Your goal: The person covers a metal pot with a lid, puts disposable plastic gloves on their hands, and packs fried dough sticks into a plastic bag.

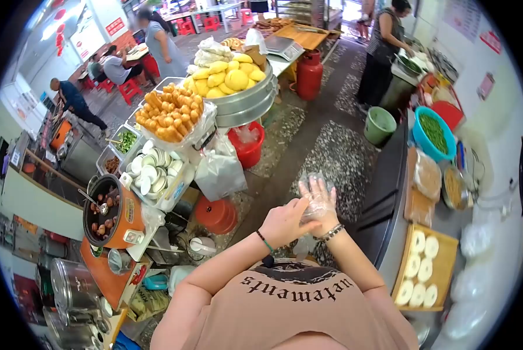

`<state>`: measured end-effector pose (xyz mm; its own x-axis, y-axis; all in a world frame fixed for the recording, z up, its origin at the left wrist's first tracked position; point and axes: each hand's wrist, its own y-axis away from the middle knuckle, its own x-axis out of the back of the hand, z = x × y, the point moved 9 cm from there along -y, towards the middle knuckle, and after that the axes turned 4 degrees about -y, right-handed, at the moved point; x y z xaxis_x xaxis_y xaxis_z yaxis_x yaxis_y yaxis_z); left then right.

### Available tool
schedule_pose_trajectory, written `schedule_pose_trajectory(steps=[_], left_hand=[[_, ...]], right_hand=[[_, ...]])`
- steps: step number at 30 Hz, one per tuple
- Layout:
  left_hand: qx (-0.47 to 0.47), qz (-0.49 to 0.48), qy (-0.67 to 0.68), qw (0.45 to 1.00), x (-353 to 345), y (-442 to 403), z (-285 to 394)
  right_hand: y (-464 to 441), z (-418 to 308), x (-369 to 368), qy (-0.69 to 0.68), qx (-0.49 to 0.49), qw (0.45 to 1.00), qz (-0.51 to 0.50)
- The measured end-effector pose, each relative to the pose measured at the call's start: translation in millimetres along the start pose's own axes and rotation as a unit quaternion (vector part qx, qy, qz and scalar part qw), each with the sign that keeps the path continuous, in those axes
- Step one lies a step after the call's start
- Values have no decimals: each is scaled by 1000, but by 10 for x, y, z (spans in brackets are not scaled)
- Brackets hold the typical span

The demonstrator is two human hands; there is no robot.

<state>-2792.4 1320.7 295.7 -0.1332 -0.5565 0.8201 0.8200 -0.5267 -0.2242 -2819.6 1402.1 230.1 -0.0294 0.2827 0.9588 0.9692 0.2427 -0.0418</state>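
Observation:
A clear plastic glove (311, 177) covers my right hand (321, 204), whose fingers point forward and are spread apart. My left hand (286, 221) reaches across in front of my body and pinches the glove near the right palm and wrist. Its fingertips are partly hidden behind the thumb and the right hand. Beaded bracelets circle both wrists. On the left, nearest to my left hand, hangs a pale plastic bag (220, 170). On the counter to the right lies a wooden tray (436, 233) with several white dough rings.
Fried dough sticks (168, 114), yellow buns (237, 80), stacked dishes (151, 169) and an orange cooker (130, 213) line the left. A red bucket (250, 154) and green bucket (380, 125) stand on the floor. A co-worker (384, 52) stands at the back right counter.

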Motion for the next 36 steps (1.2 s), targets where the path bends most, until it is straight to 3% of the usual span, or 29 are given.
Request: schedule_pose_trajectory(steps=[4,5,7,9,11,15,17,19,21,23,27,29,31,33,35,36], left_hand=[[8,-25,90,996,-212,-1009,-438],[-29,33,69,997,-157,-1228,-520],[-1,20,-36,999,-115,-1671,-687],[-19,56,-98,993,-85,-2109,-857],[31,60,-184,981,-157,-2566,-1180],[-31,63,-210,975,-466,-3543,-1650],[21,0,-153,988,-520,-4041,-1952],[24,34,30,999,-641,-4511,-2368],[135,-54,113,983,-669,-4891,-2674],[159,-48,169,972,-830,-5166,-2957],[193,-112,141,965,-817,-5440,-3178],[193,-99,142,966,-899,-5542,-3450],[221,-79,137,962,-778,-5552,-3644],[279,-66,26,958,-588,-5641,-3725],[271,-134,-87,949,-600,-5811,-3771],[281,-90,-128,947,-544,-5894,-3783]], right_hand=[[-990,487,222,34,19,999,-16],[-1223,596,198,35,31,999,-27],[-1654,789,255,59,56,997,10],[-2082,917,269,106,56,993,-20],[-2487,1107,209,135,7,989,-66],[-3485,1751,-31,146,-69,978,-130],[-3980,2098,-148,159,-91,970,-159],[-4372,2307,-170,165,-86,966,-179],[-4739,2520,-300,175,-76,957,-217],[-4984,2725,-556,189,-69,916,-348],[-5371,2970,-1064,216,7,885,-413],[-5670,2693,-853,206,58,930,-300],[-5891,2584,-1001,249,107,918,-289],[-6002,2479,-1119,245,165,891,-346],[-6061,2323,-873,316,200,849,-373],[-6138,2323,-881,320,212,846,-370]])
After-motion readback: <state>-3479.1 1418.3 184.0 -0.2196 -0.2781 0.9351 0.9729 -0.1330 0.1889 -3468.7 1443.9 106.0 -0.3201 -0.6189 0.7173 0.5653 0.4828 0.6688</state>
